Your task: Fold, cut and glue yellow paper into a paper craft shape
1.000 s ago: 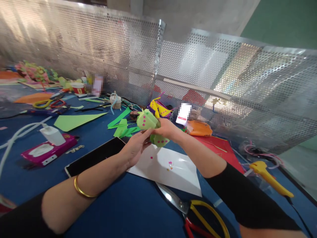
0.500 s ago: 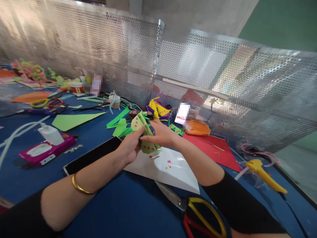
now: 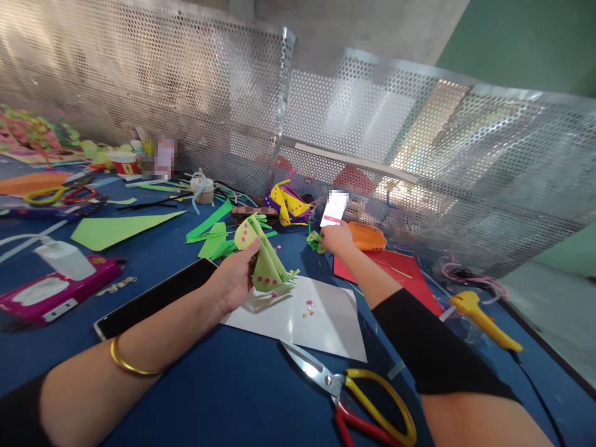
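Observation:
My left hand (image 3: 237, 276) is closed round a folded light green paper craft (image 3: 267, 264) with pink dots and a fringed end, held above a white sheet (image 3: 326, 310). Stretched forward, my right hand (image 3: 338, 237) is at the lower edge of a lit phone (image 3: 334, 208). Beside its fingers lies a small green paper piece (image 3: 315, 239) with pink dots. Those fingertips are mostly hidden, so I cannot make out whether they grip anything. A few tiny pink and yellow bits (image 3: 308, 307) are scattered on the white sheet.
Scissors (image 3: 333, 382) with yellow and red handles lie in front. A yellow glue gun (image 3: 484, 320) and red paper (image 3: 395, 276) are on the right. To the left are a dark tablet-like panel (image 3: 158, 298), a purple power strip (image 3: 60, 288) and green paper (image 3: 125, 230). Perforated metal sheeting (image 3: 209, 93) stands behind.
My right hand has left the green paper craft and moved forward and right to the phone. My left hand still holds the craft. The view has shifted slightly right.

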Motion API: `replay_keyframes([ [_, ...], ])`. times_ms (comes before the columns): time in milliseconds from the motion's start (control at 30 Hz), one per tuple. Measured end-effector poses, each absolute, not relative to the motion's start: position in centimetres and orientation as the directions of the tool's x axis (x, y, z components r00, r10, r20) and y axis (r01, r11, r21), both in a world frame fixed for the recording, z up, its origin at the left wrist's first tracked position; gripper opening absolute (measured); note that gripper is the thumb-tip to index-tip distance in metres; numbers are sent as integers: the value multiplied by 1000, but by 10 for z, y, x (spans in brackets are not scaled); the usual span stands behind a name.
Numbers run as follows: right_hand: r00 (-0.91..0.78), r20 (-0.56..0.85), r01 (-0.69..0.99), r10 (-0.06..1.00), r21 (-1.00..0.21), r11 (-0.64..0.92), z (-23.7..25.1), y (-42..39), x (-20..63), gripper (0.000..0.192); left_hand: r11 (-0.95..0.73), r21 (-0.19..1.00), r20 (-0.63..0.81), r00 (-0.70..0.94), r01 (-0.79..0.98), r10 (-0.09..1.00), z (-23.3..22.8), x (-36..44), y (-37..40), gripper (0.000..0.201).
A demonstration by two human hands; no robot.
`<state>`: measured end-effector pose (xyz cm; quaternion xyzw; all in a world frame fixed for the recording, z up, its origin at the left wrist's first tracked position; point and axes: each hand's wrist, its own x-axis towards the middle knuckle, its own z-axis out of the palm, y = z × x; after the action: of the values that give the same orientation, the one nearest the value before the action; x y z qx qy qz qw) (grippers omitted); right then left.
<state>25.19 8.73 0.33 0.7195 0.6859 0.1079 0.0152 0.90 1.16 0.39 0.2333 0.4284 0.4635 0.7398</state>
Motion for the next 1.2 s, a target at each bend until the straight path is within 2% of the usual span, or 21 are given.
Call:
replay_keyframes([
  [267, 17, 288, 990, 957, 130, -57, 11, 75, 253, 33, 480, 734, -419, 236, -481, 877, 8, 10, 6, 24],
  [367, -20, 331, 997, 943, 74, -5, 16, 62, 240, 24, 477, 722, -419, 232, -501, 878, 9, 10, 4, 22],
  [433, -33, 357, 999, 933, 8, 33, 22, 50, 224, 24, 462, 725, -401, 232, -511, 886, 8, 10, 4, 20],
  [533, -135, 340, 981, 930, -85, 174, 31, 27, 190, 36, 422, 734, -362, 219, -532, 906, 4, 10, 6, 15],
  [600, -218, 287, 959, 933, -115, 260, 31, 9, 163, 33, 412, 740, -360, 204, -532, 910, 1, 11, 7, 14],
  [667, -245, 248, 954, 937, -112, 279, 26, -6, 140, 31, 391, 759, -351, 179, -521, 919, -3, 11, 8, 15],
  [700, -263, 239, 955, 935, -71, 287, 24, -12, 132, 27, 374, 768, -337, 168, -519, 926, -4, 11, 8, 17],
  [833, -277, 253, 953, 927, -51, 299, 17, -16, 121, 25, 340, 754, -292, 177, -562, 940, -6, 12, 8, 19],
  [900, -245, 254, 954, 936, -108, 279, 17, -12, 126, 23, 323, 752, -272, 175, -575, 946, -5, 12, 8, 16],
  [1000, -171, 254, 912, 952, -325, 250, 12, -5, 134, 22, 308, 760, -255, 173, -573, 951, -4, 13, 7, 15],
  [1067, -145, 256, 876, 956, -415, 245, 8, 1, 137, 17, 321, 770, -271, 172, -552, 947, -5, 13, 7, 17],
  [1200, -108, 290, 896, 951, -386, 220, 21, 27, 149, 14, 295, 810, -262, 136, -506, 955, -3, 13, 4, 22],
])
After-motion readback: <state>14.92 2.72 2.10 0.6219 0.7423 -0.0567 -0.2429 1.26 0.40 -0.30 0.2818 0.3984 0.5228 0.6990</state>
